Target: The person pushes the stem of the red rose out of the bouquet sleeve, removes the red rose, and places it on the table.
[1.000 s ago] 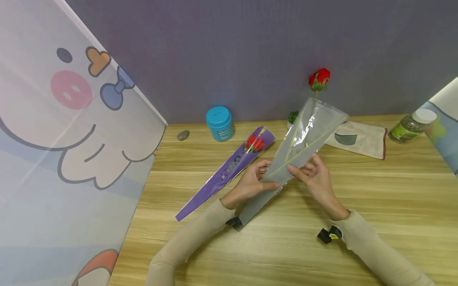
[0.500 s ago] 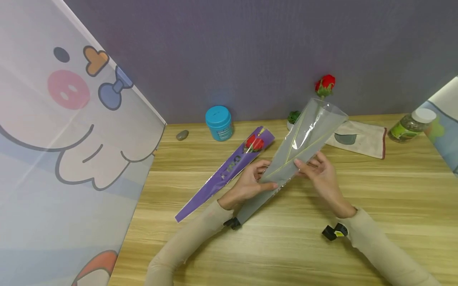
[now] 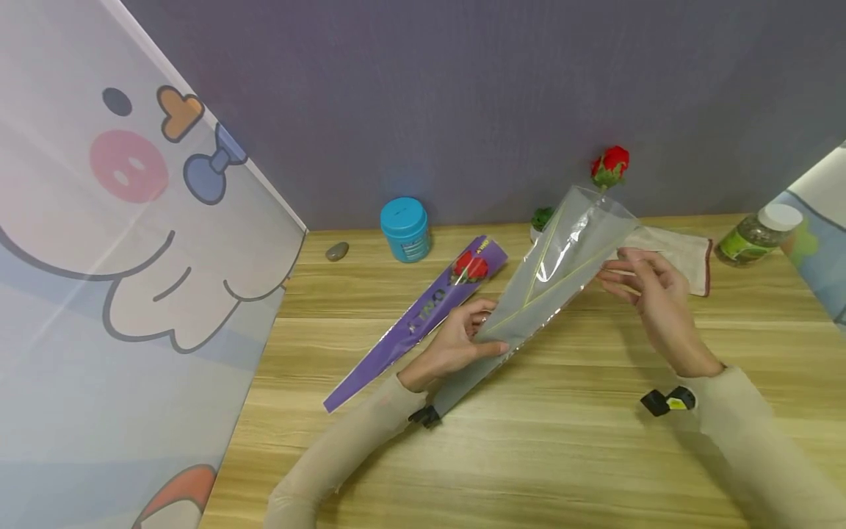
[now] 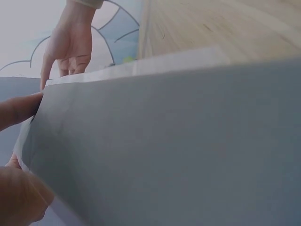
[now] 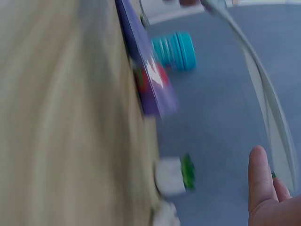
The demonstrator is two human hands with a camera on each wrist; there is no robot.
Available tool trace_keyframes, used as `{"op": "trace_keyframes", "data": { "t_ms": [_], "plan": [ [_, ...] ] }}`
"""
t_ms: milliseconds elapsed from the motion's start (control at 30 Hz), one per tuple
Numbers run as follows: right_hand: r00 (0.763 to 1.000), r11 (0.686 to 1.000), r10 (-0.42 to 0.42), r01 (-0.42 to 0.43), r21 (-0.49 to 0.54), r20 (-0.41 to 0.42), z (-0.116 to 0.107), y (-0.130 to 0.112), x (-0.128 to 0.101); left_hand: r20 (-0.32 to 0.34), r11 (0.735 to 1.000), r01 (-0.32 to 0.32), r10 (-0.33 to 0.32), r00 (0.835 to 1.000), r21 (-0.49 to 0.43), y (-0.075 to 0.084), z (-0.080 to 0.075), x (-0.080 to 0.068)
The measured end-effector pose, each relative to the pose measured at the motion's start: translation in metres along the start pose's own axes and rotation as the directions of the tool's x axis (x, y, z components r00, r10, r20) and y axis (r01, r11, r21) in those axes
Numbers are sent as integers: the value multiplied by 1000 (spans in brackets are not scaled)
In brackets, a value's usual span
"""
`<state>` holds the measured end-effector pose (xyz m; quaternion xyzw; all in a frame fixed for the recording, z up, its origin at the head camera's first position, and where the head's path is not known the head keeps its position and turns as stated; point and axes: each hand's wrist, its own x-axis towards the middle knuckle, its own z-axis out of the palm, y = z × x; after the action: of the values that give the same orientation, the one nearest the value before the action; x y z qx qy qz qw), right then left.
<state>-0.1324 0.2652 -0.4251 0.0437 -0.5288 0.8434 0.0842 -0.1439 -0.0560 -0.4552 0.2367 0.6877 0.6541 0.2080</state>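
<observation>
1. While a purple-wrapped rose [image 3: 419, 319] is lying on the wooden table [image 3: 562, 455], a blue jar [image 3: 406, 231] is standing behind it.
2. The left hand [image 3: 456, 344] is pinching the grey sleeve [image 3: 529, 301] below its middle, thumb in front, fingers curling behind.
3. The sleeve is slanting up rightward over the table; a red rose [image 3: 611, 166] is showing beyond its wide end.
4. The right hand [image 3: 651, 290] is reaching alongside the upper right edge, fingers nearly straight, slightly parted; contact is not showing clearly.
5. A cloth [image 3: 694, 258] is lying behind that hand; a green-labelled jar [image 3: 756, 236] is standing farther right.
</observation>
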Motion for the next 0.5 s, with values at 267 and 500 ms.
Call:
{"op": "trace_keyframes", "data": {
  "t_ms": [267, 500],
  "plan": [
    [998, 998, 55, -55, -30, -8, -31, -30, 39, 35, 1000, -5, 4, 999, 6, -1, -3, -4],
    [962, 962, 270, -266, -65, 49, -35, -30, 52, 57, 1000, 9, -10, 998, 17, -2, -1, -8]
  ]
}}
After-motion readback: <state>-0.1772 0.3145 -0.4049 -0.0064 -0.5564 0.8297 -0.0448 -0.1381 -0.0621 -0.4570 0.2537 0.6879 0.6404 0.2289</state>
